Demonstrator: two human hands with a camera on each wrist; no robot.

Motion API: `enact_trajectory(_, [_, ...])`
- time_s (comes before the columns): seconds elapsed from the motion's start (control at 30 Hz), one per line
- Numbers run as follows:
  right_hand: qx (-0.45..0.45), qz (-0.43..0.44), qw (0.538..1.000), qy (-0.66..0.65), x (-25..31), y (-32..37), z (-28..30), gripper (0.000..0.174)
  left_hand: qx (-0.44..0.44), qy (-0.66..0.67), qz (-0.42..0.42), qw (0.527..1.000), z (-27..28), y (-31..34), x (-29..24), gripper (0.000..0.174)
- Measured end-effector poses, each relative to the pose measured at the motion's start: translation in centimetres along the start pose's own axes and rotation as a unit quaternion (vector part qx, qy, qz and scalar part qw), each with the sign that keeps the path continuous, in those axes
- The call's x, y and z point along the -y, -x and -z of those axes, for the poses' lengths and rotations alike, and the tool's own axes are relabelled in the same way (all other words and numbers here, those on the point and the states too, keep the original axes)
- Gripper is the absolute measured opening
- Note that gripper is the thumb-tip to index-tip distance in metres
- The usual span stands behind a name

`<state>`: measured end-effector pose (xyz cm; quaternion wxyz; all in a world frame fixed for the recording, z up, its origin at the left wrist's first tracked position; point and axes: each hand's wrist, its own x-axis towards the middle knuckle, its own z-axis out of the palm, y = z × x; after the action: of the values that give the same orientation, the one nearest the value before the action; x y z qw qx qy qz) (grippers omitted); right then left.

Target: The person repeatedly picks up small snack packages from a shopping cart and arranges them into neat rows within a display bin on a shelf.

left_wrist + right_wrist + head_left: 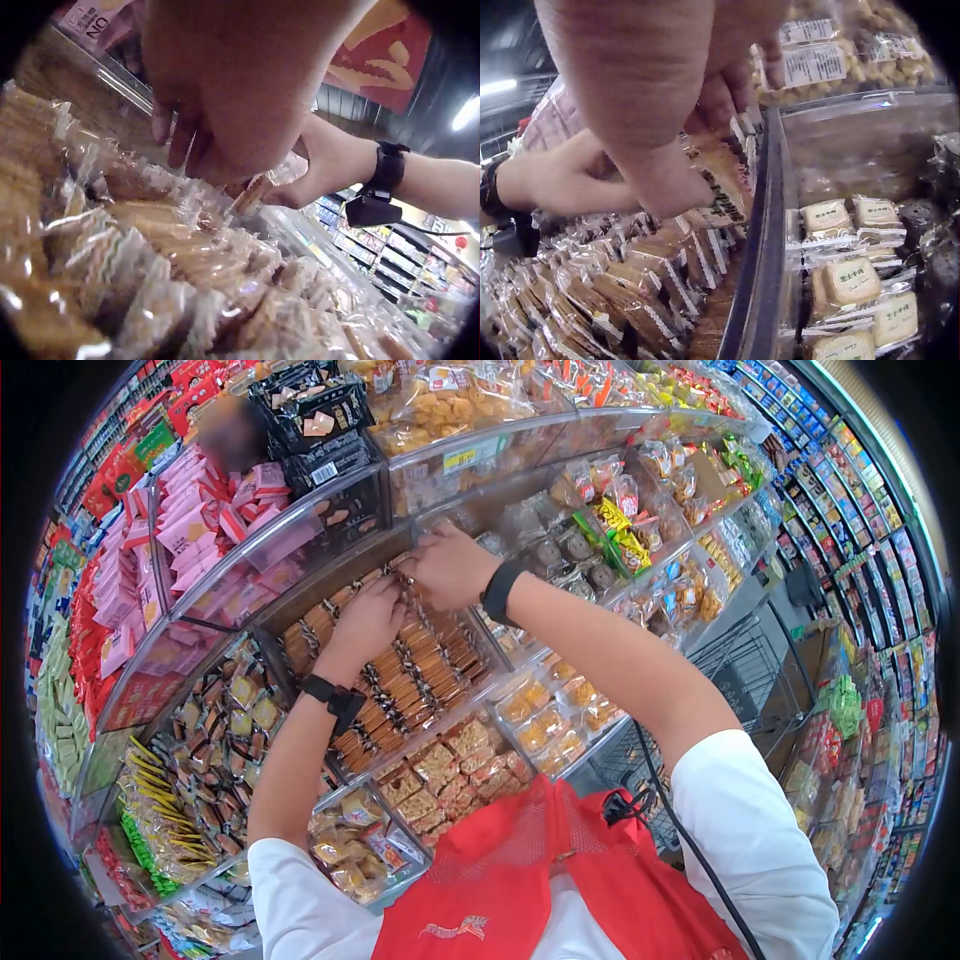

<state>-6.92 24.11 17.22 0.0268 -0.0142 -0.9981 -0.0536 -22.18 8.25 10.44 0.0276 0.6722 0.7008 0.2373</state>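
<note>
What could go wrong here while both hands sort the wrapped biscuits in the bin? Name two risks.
1. The right hand pinches one packet right beside the bin wall; it might slip over into the square biscuits next door.
2. The left hand rests on the tightly stood rows; pressing down could topple them or crack the biscuits.

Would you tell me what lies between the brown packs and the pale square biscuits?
A clear divider wall separates brown packs from pale biscuits, shown in the right wrist view.
</note>
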Motion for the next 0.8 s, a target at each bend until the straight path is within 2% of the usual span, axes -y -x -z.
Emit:
enact_trajectory(0.1, [-0.003, -0.008, 1.000, -0.014, -0.4, 0.1, 0.2, 0.064, 0.094, -0.080, -0.040, 0.991, 1.4, 0.2, -0.1, 0.032])
enact_trajectory(0.2, [-0.018, 0.017, 1.000, 0.005, -0.5, 0.1, -0.4, 0.068, 0.117, -0.071, -0.038, 0.990, 1.9, 0.8, -0.6, 0.036])
enact_trajectory(0.3, [-0.002, -0.001, 1.000, -0.014, -0.6, 0.0, 0.2, 0.067, 0.099, -0.105, -0.036, 0.989, 1.3, 1.7, 0.0, 0.036])
enact_trajectory(0.4, [0.005, -0.004, 1.000, 0.031, 0.0, -0.5, -0.5, 0.061, 0.137, -0.162, -0.015, 0.977, 1.6, 1.8, -0.1, 0.041])
enact_trajectory(0.6, [0.003, -0.012, 0.997, 0.081, 0.8, -2.4, -2.4, 0.042, 0.163, -0.174, -0.015, 0.971, 3.1, 1.5, -0.8, 0.039])
enact_trajectory(0.7, [-0.016, 0.027, 0.998, 0.059, 0.4, -3.0, -2.6, 0.018, 0.184, -0.169, -0.008, 0.968, 3.7, 1.1, -1.1, 0.039])
enact_trajectory(0.8, [0.052, -0.014, 0.999, 0.007, 0.3, -2.7, -1.1, 0.034, 0.181, -0.151, -0.001, 0.972, 2.9, 1.1, -0.1, 0.039])
